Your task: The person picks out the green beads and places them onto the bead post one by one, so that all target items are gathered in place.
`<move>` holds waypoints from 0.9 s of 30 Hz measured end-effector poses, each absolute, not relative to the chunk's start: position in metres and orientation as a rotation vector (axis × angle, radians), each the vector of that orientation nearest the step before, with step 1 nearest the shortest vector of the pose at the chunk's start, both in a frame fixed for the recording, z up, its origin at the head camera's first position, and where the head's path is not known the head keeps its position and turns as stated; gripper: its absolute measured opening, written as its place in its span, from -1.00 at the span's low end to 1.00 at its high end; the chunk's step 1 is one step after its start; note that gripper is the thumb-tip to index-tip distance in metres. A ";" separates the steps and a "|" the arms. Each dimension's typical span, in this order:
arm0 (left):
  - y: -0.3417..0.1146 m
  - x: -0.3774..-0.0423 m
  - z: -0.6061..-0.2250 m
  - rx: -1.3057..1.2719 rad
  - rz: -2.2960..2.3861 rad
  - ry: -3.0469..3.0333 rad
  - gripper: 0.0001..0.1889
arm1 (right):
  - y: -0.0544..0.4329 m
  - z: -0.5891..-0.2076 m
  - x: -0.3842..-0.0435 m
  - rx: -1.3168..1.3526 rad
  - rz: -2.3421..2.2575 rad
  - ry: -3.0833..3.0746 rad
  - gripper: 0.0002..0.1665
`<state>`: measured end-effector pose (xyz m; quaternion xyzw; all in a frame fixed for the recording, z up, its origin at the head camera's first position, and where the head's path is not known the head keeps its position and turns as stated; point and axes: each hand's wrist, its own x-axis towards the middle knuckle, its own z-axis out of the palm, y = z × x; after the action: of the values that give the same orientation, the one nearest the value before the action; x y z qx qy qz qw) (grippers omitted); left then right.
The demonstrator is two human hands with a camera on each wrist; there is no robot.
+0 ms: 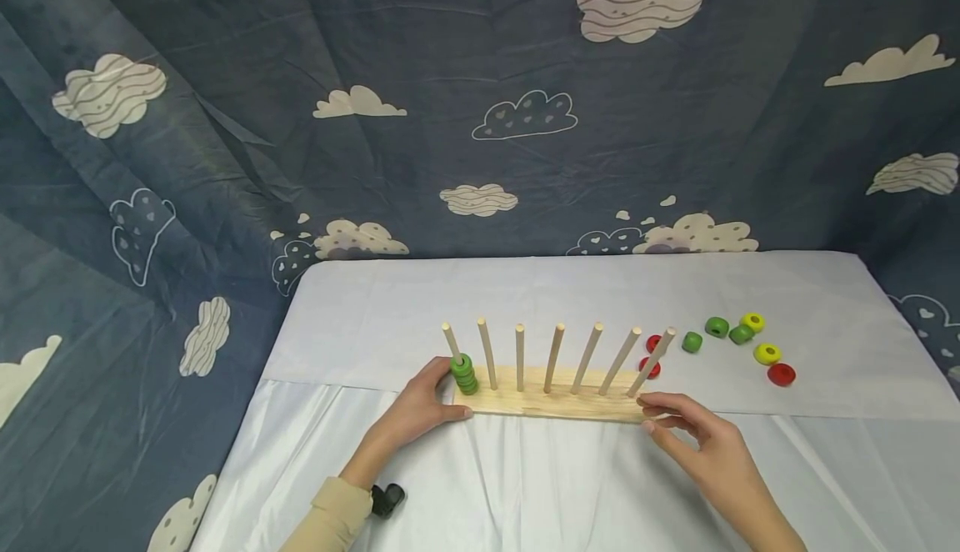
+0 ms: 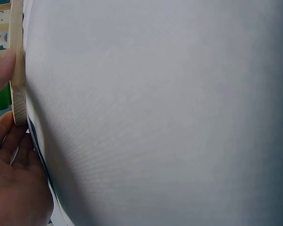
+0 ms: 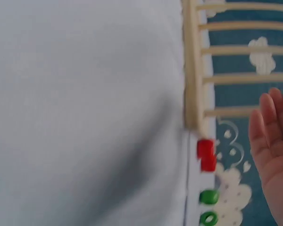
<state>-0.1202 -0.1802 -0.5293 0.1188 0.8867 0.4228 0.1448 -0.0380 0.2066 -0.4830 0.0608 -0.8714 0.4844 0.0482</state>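
Sleeve [image 1: 324,517] foremost; on the tabletop [image 1: 390,306] my left grip [image 1: 416,406] clasps one end of the peg rack [image 1: 525,403], my right grip [image 1: 701,444] loose-fingered by the other. Work judged early: one peg [image 1: 449,340] bears green beads [image 1: 465,375], six stand bare, loose beads [image 1: 717,327] rightward.

A peg [image 1: 657,353] partly covers two red beads [image 1: 651,343]; the head view's lower edge crops a tan sleeve [image 1: 327,519]. Wrist views cut off the left hand [image 2: 19,186], right hand [image 3: 277,162] and pegged board [image 3: 193,70], blurred in the right one.
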 end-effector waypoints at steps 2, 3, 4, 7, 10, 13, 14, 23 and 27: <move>-0.180 -0.120 -0.529 0.336 1.220 2.553 -0.27 | 0.215 -0.488 -0.040 0.150 1.471 -2.636 -0.59; -0.180 -0.120 -0.530 0.335 1.219 2.554 -0.27 | 0.219 -0.490 -0.041 0.140 1.455 -2.634 -0.59; -0.180 -0.120 -0.530 0.334 1.219 2.555 -0.28 | 0.223 -0.492 -0.043 0.129 1.442 -2.632 -0.59; -0.181 -0.120 -0.531 0.341 1.225 2.555 -0.28 | 0.236 -0.496 -0.048 0.105 1.396 -2.639 -0.59; -0.181 -0.120 -0.532 0.352 1.227 2.557 -0.28 | 0.247 -0.500 -0.055 0.083 1.325 -2.662 -0.59; -0.181 -0.121 -0.531 0.358 1.236 2.558 -0.29 | 0.257 -0.505 -0.063 0.071 1.268 -2.674 -0.58; -0.181 -0.121 -0.531 0.364 1.237 2.562 -0.29 | 0.260 -0.507 -0.067 0.067 1.259 -2.678 -0.58; -0.181 -0.120 -0.530 0.376 1.258 2.557 -0.30 | 0.277 -0.513 -0.095 -0.005 1.158 -2.769 -0.50; -0.180 -0.120 -0.530 0.370 1.258 2.554 -0.29 | 0.282 -0.512 -0.107 -0.021 1.131 -2.806 -0.45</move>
<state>-0.1201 -0.1802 -0.5296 0.1276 0.8815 0.4341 0.1349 -0.1067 0.2823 -0.5122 -0.0069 -0.9260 0.3731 0.0580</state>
